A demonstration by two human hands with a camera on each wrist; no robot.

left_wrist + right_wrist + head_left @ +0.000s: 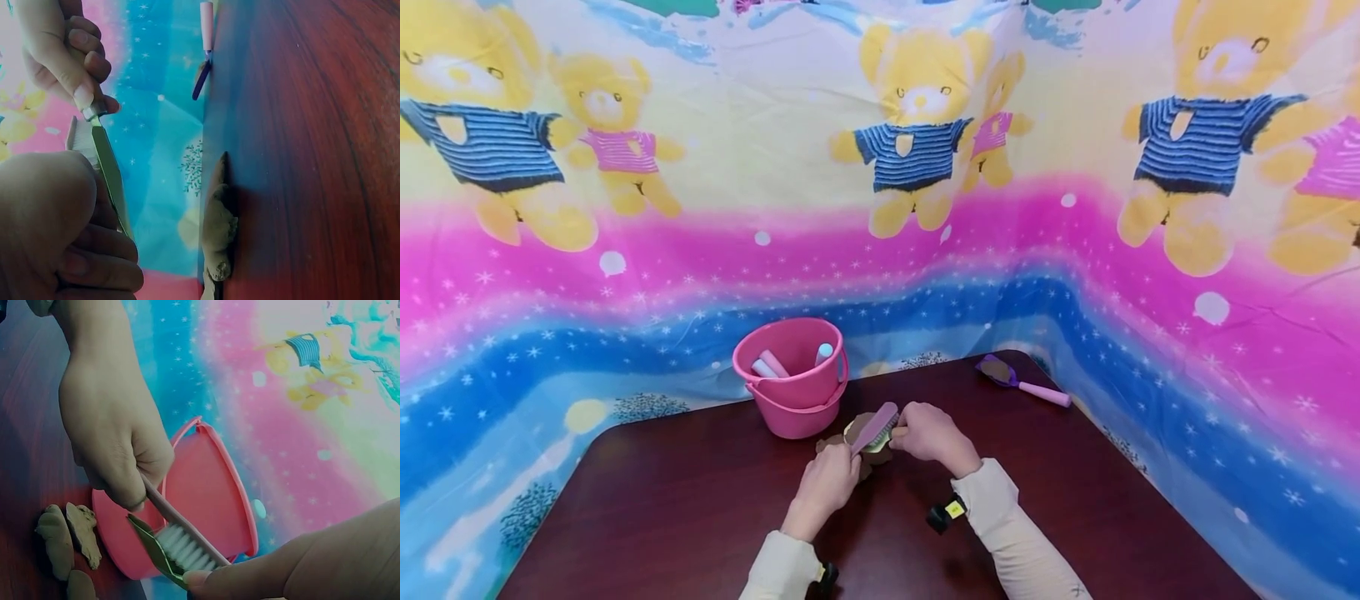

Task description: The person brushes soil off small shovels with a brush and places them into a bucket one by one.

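My left hand (827, 485) grips a brush (876, 427) with a pink back and pale bristles. My right hand (934, 435) holds a small green hand shovel (111, 178) close to where its metal blade meets the handle. In the right wrist view the bristles (187, 550) lie against or just over the blade. Brown knobbly lumps (55, 540) lie on the table below both hands; I cannot tell whether they are clay or roots. Both tools are held above the lumps, partly covering them in the head view.
A pink bucket (797, 417) stands just behind the hands, with several pastel cylindrical pieces (769, 364) inside. At the far right corner of the dark wooden table (685, 500) lies a purple shovel (998, 372) with a pink handle and brown matter on its blade. Bear-printed cloth surrounds the table.
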